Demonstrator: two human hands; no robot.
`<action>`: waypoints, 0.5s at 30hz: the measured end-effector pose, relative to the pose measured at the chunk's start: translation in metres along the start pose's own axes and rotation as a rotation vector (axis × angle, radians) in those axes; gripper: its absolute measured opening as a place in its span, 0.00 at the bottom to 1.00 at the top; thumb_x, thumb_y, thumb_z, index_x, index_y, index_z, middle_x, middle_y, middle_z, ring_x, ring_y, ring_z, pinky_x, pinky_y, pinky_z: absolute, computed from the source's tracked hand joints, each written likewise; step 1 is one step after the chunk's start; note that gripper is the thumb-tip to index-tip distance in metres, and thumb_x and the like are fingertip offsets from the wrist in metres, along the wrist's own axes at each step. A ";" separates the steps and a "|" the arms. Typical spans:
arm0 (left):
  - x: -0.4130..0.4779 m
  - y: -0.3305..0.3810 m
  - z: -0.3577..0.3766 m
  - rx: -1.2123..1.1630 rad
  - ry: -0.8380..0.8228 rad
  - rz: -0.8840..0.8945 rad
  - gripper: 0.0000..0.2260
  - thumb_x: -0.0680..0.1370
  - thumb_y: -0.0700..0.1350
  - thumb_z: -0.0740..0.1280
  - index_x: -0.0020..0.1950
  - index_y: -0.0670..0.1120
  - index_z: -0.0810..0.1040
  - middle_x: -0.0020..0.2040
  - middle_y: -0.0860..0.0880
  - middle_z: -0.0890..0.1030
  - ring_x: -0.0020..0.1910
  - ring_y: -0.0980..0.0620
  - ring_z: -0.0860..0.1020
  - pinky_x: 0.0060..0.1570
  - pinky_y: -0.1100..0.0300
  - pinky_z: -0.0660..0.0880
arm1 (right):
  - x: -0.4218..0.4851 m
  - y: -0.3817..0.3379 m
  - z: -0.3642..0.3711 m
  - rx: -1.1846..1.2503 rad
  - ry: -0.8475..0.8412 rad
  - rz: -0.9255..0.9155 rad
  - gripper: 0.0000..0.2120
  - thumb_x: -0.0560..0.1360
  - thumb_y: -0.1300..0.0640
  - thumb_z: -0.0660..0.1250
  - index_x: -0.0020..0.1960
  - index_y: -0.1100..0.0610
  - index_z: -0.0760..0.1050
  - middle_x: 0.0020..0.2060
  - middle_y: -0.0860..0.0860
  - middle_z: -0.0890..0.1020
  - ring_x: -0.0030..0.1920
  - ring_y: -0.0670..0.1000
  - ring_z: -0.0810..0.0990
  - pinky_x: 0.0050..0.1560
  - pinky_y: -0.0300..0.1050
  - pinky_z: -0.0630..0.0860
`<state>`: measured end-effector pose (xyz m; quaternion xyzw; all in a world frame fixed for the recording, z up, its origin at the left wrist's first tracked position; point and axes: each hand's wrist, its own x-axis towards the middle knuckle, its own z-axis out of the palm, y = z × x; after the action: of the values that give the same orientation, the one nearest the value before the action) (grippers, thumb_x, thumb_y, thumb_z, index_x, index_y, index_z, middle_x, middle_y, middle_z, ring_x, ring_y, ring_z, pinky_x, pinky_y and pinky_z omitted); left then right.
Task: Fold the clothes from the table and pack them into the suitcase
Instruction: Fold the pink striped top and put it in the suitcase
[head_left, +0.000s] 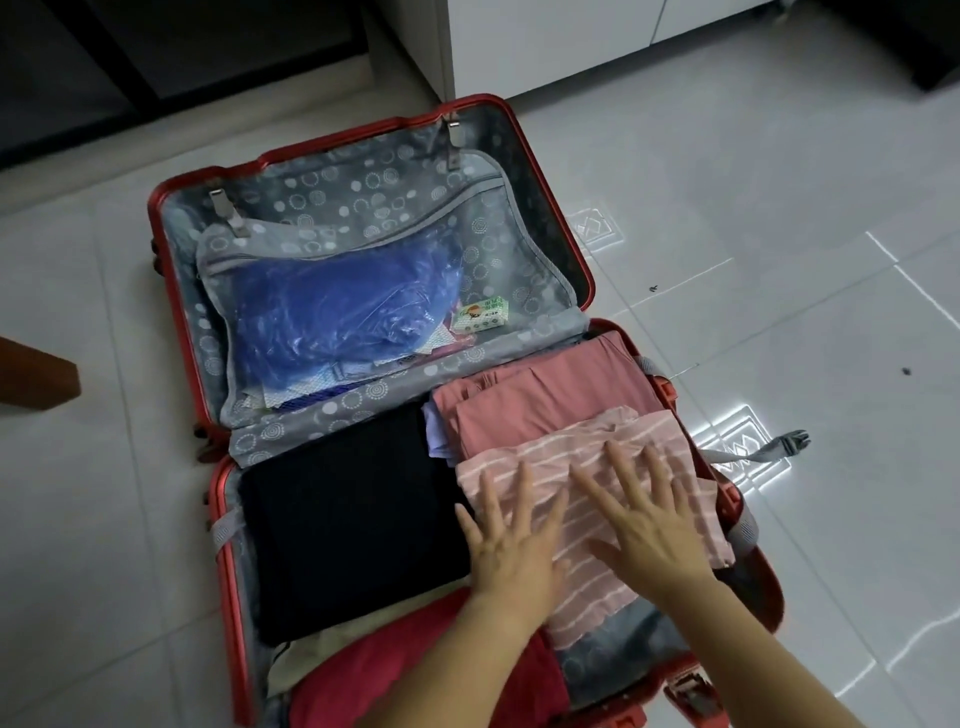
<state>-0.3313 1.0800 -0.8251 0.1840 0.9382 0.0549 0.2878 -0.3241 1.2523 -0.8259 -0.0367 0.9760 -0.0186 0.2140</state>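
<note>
Both hands flat, fingers spread and straight, nothing gripped. Left hand (511, 535) and right hand (644, 512) press side by side on a folded pink striped top (613, 587), probably to squash it level so it packs tight. Striped top sits on the right side of the suitcase's lower half, partly on top of a folded plain pink garment (545, 400) behind it. Small bit of pale lilac cloth (436, 431) pokes out at the pink garment's left edge. Left of the hands, touching the striped top, a folded black garment (353, 519) fills the left side. Nearest the camera, a red garment (415, 680) with something cream (332, 644) under it, the forearms crossing over. Red suitcase (587, 270) lies open on the tile floor (779, 208); lid half has a zipped mesh pocket holding a blue plastic bag (332, 317). A strap buckle (792, 441) trails on the floor to the right, undone. No table in view. Packing looks well along.
</note>
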 end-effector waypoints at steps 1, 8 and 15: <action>0.008 -0.009 -0.003 0.010 -0.040 -0.016 0.37 0.78 0.59 0.60 0.74 0.63 0.34 0.72 0.49 0.24 0.70 0.32 0.28 0.64 0.28 0.36 | 0.007 0.003 0.002 0.007 -0.047 -0.003 0.46 0.72 0.36 0.63 0.70 0.32 0.27 0.74 0.50 0.32 0.73 0.66 0.36 0.71 0.69 0.48; 0.031 -0.033 -0.003 0.114 -0.173 0.020 0.38 0.76 0.62 0.61 0.75 0.63 0.37 0.68 0.52 0.21 0.70 0.34 0.28 0.65 0.28 0.40 | 0.033 -0.001 0.009 0.017 -0.305 0.025 0.47 0.75 0.41 0.63 0.68 0.33 0.23 0.68 0.47 0.23 0.68 0.63 0.25 0.71 0.70 0.46; 0.007 -0.040 -0.030 -0.051 -0.242 0.045 0.37 0.77 0.56 0.62 0.75 0.62 0.38 0.75 0.52 0.30 0.73 0.38 0.30 0.68 0.30 0.46 | 0.009 -0.023 -0.013 0.103 -0.253 0.069 0.49 0.73 0.38 0.64 0.65 0.33 0.21 0.70 0.49 0.24 0.71 0.62 0.30 0.71 0.69 0.49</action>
<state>-0.3662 1.0454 -0.8130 0.2028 0.8906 0.0627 0.4023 -0.3359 1.2292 -0.8167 0.0057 0.9396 -0.0566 0.3375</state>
